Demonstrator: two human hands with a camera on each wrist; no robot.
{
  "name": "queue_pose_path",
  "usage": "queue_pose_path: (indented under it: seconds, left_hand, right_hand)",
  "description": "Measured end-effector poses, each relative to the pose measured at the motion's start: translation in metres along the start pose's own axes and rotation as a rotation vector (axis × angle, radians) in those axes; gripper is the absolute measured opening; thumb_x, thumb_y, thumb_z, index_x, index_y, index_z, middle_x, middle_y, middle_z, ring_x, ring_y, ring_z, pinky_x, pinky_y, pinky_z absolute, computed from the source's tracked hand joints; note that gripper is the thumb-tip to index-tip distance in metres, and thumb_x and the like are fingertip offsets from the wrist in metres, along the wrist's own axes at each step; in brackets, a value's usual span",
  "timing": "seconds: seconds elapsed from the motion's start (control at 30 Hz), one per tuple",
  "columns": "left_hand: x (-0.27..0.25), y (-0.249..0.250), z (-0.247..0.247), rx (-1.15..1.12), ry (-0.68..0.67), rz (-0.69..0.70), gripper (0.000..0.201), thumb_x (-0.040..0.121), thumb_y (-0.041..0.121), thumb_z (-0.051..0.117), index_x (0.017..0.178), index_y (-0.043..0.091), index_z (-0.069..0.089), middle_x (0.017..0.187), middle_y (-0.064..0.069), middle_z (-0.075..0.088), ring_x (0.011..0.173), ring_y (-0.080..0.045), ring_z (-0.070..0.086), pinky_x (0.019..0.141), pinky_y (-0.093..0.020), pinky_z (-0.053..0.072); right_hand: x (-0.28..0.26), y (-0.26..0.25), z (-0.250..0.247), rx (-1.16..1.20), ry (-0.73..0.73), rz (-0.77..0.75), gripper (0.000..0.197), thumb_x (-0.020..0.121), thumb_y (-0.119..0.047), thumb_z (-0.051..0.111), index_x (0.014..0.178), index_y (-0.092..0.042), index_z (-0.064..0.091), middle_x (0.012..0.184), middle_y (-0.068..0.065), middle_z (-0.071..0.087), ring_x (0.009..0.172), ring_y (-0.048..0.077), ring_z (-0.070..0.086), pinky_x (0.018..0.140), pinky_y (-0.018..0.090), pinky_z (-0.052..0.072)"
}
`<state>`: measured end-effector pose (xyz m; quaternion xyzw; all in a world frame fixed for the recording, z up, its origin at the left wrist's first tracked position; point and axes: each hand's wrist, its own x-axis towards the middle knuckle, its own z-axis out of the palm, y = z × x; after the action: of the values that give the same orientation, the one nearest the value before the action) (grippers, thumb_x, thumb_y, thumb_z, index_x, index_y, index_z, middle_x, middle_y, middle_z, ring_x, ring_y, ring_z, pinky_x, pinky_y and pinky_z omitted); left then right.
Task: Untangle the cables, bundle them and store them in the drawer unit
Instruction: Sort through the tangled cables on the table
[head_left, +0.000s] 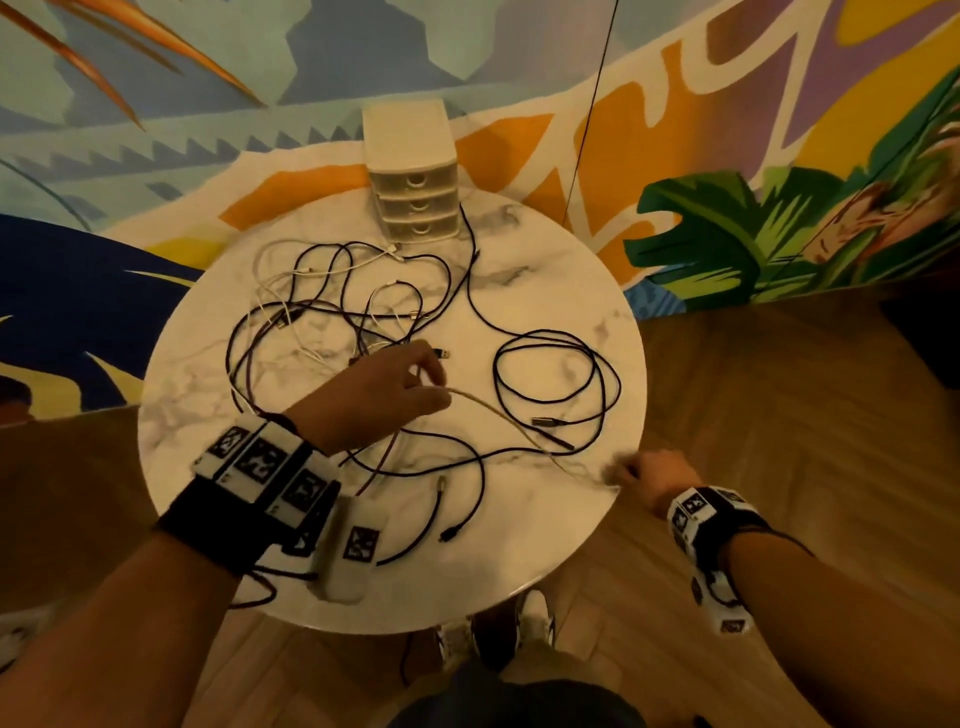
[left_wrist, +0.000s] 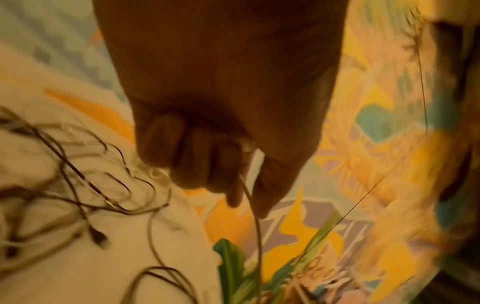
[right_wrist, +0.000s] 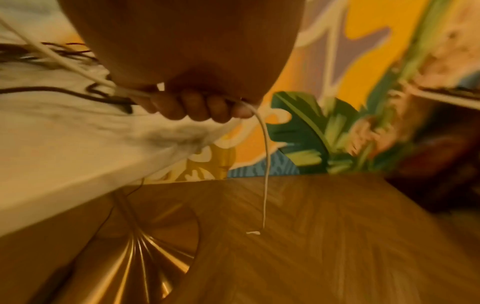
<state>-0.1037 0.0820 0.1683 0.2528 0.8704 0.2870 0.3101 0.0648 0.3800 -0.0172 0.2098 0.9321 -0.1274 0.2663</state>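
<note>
A white cable (head_left: 501, 418) stretches taut between my two hands over the round marble table (head_left: 561, 270). My left hand (head_left: 415, 387) pinches it above the table's middle; in the left wrist view the white cable (left_wrist: 255, 226) runs out between the curled fingers (left_wrist: 197, 160). My right hand (head_left: 652, 475) grips the same cable at the table's near right edge. The free end of the white cable (right_wrist: 265, 168) hangs from that fist (right_wrist: 197, 107) toward the floor. A tangle of black and white cables (head_left: 332, 306) lies on the left half. The white drawer unit (head_left: 413, 176) stands at the far edge, drawers closed.
A coiled black cable (head_left: 556, 384) lies on the right side of the table. A white device (head_left: 348, 551) sits at the near edge by my left wrist. The table's brass base (right_wrist: 135, 257) stands on a wooden floor (head_left: 779, 415). A painted wall is behind.
</note>
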Motion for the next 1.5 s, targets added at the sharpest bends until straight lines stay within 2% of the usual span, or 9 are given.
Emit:
queue_pose_path:
  seconds: [0.23,0.47,0.57,0.77,0.97,1.13,1.23,1.37,1.5]
  left_hand:
    - [-0.012,0.054,0.007,-0.536,0.013,0.326,0.010,0.085,-0.003,0.057,0.084,0.007,0.057,0.059,-0.006,0.056,0.047,-0.009,0.047,0.043,-0.019,0.037]
    - [0.002,0.086,0.033,-0.814,0.028,0.427,0.012,0.084,0.007,0.054,0.091,0.005,0.063,0.070,-0.011,0.066,0.056,-0.018,0.050,0.051,-0.024,0.042]
    - [0.015,0.113,0.052,-0.607,0.073,0.397,0.011,0.091,0.010,0.054,0.094,0.007,0.064,0.072,-0.009,0.066,0.058,-0.015,0.053,0.051,-0.024,0.044]
    - [0.051,0.161,0.122,-0.125,0.152,0.399,0.008,0.088,0.020,0.062,0.083,0.014,0.063,0.076,0.007,0.059,0.069,-0.001,0.054,0.063,-0.007,0.036]
    - [0.077,0.195,0.174,0.011,0.106,0.357,0.018,0.093,0.024,0.053,0.094,0.012,0.066,0.090,-0.002,0.060,0.082,-0.014,0.057,0.071,-0.027,0.045]
    - [0.087,0.211,0.195,-0.006,0.253,0.377,0.008,0.091,0.020,0.056,0.092,0.017,0.063,0.085,0.004,0.062,0.073,-0.008,0.056,0.068,-0.025,0.048]
    - [0.093,0.219,0.211,0.302,0.319,0.541,0.016,0.086,0.027,0.055,0.091,0.017,0.065,0.088,0.002,0.060,0.086,-0.011,0.045,0.075,-0.025,0.040]
    - [0.104,0.221,0.226,0.280,0.296,0.544,0.024,0.088,0.033,0.051,0.096,0.016,0.067,0.095,0.002,0.060,0.089,0.000,0.030,0.081,-0.022,0.030]
    - [0.113,0.217,0.234,0.286,0.250,0.480,0.021,0.090,0.032,0.055,0.100,0.018,0.066,0.100,0.003,0.060,0.092,-0.001,0.031,0.084,-0.025,0.032]
  right_hand:
    - [-0.009,0.049,-0.011,0.182,0.281,0.448,0.057,0.096,-0.050,0.030,0.078,-0.009,0.065,0.076,0.014,0.061,0.077,0.033,0.061,0.077,0.041,0.053]
    - [-0.014,0.061,0.001,0.424,-0.069,0.396,0.061,0.093,-0.061,0.028,0.112,-0.012,0.060,0.110,0.015,0.064,0.101,0.031,0.059,0.087,0.037,0.047]
    - [-0.010,0.071,0.011,0.363,-0.264,0.303,0.058,0.094,-0.058,0.032,0.133,-0.019,0.051,0.135,0.013,0.053,0.120,0.030,0.051,0.101,0.037,0.040]
    - [-0.014,0.081,-0.036,0.687,-0.038,-0.068,0.017,0.091,-0.010,0.055,0.104,-0.015,0.065,0.110,0.006,0.065,0.099,0.018,0.060,0.088,0.029,0.050]
    - [-0.061,0.069,-0.126,1.061,-0.136,-0.466,0.026,0.088,-0.001,0.058,0.095,-0.026,0.059,0.091,-0.002,0.064,0.076,-0.002,0.060,0.073,0.021,0.052]
    - [-0.060,0.074,-0.144,1.041,-0.196,-0.401,0.011,0.089,-0.002,0.048,0.093,-0.007,0.057,0.075,0.014,0.057,0.064,0.023,0.053,0.058,0.030,0.046]
    - [-0.050,0.085,-0.144,1.010,-0.183,-0.394,0.041,0.092,0.008,0.046,0.072,-0.028,0.039,0.072,-0.012,0.041,0.058,-0.001,0.057,0.055,0.007,0.043]
    - [-0.042,0.099,-0.141,1.041,-0.234,-0.381,0.027,0.079,-0.014,0.070,0.068,-0.022,0.046,0.071,-0.008,0.049,0.065,0.005,0.054,0.061,0.012,0.046]
    - [-0.040,0.105,-0.150,0.917,-0.293,-0.352,0.042,0.092,0.008,0.046,0.071,-0.028,0.038,0.073,-0.012,0.038,0.063,-0.002,0.039,0.054,-0.003,0.037]
